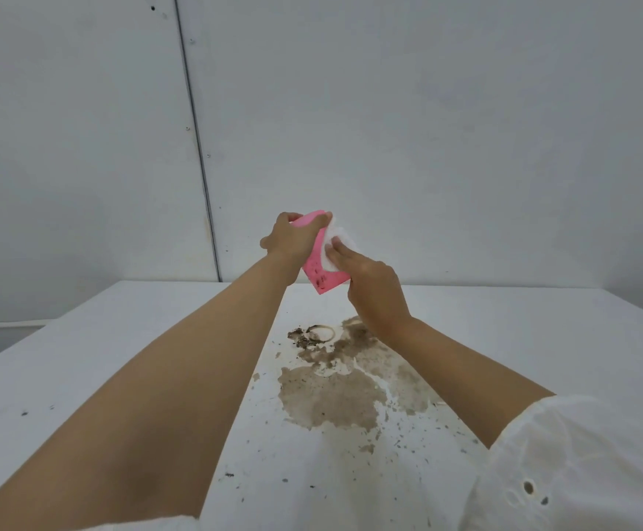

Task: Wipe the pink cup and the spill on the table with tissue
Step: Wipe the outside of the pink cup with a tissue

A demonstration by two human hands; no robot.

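Left grip (293,239) holds tilted, dark-speckled pink cup (323,280).

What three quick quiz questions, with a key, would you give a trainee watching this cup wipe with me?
1. True or false: the pink cup stands on the table.
2. Which hand presses the tissue against the cup?
3. The brown spill is: A) wiped away; B) spread on the table below the hands; C) covered by tissue.

Key
1. False: the left hand grips it, tilted, above the table.
2. The right hand.
3. B.
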